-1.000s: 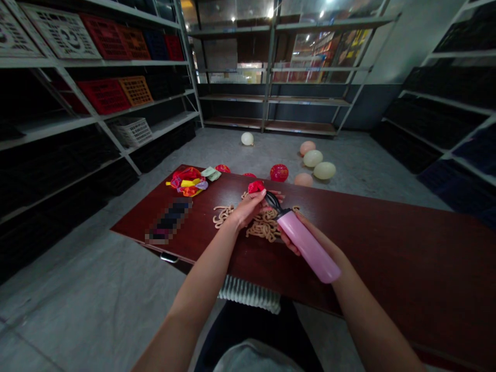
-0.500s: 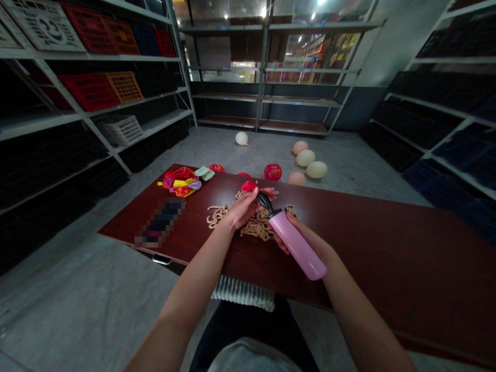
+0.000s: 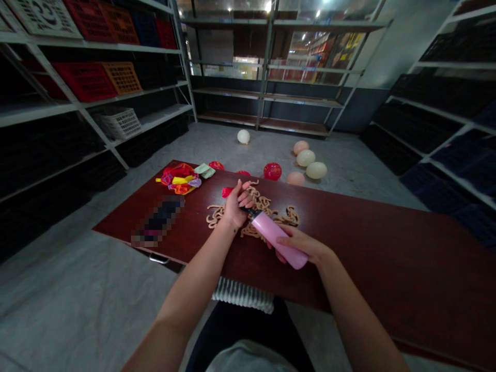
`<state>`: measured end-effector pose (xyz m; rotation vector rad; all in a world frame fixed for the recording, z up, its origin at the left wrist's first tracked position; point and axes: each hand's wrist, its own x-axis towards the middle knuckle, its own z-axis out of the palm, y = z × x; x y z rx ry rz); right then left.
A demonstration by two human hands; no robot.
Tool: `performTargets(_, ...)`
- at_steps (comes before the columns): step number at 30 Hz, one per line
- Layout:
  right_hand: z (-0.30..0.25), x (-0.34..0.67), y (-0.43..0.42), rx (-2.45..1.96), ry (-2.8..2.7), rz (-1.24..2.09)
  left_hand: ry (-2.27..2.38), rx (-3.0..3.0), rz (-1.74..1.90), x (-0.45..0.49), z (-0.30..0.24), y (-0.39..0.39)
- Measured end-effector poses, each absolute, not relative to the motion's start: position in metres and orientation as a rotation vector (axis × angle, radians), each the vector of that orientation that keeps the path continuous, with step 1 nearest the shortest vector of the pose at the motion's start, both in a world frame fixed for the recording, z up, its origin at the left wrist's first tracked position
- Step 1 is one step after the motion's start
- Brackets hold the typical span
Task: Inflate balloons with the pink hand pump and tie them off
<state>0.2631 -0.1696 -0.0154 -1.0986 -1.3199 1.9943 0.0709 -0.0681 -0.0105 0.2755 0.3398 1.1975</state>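
Observation:
A pink balloon pump (image 3: 277,237) with a black end piece slants over the table in front of me. My right hand (image 3: 289,243) is wrapped round its pink barrel, below the middle. My left hand (image 3: 239,204) has its fingers curled round the black end of the pump, which they mostly hide. Just left of the left hand shows a small, limp red balloon (image 3: 227,192); whether the hand touches it is hidden. Under and around the pump lies a loose pile of long, thin, tan balloons (image 3: 263,206), some curled, on the dark red table (image 3: 368,243).
Limp coloured balloons (image 3: 182,178) and a pale green folded piece (image 3: 205,170) lie at the table's far left, above a blurred dark object (image 3: 160,219). Inflated balloons (image 3: 306,158) rest on the floor beyond. Shelves with crates (image 3: 122,77) line the left side.
My left hand has closed round the pump's black end. The pump has shifted left, and the red balloon now shows left of the hand instead of above it.

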Motion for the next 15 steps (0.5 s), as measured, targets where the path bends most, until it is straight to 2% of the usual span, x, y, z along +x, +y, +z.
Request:
performTargets(3,-0.009,0.265,-0.169,-1.309,-1.419,1.820,0.355,0.291,1.294,0.064,-0.010,-0.063)
performTargets(11,-0.024,0.297,-0.157,-1.482,-1.882,1.012,0.447,0.200,1.592,0.040,-0.005,-0.054)
performTargets(15,-0.027,0.303,-0.153,-1.737,-2.014,0.516,0.456,0.260,1.681,0.034,-0.001,-0.049)
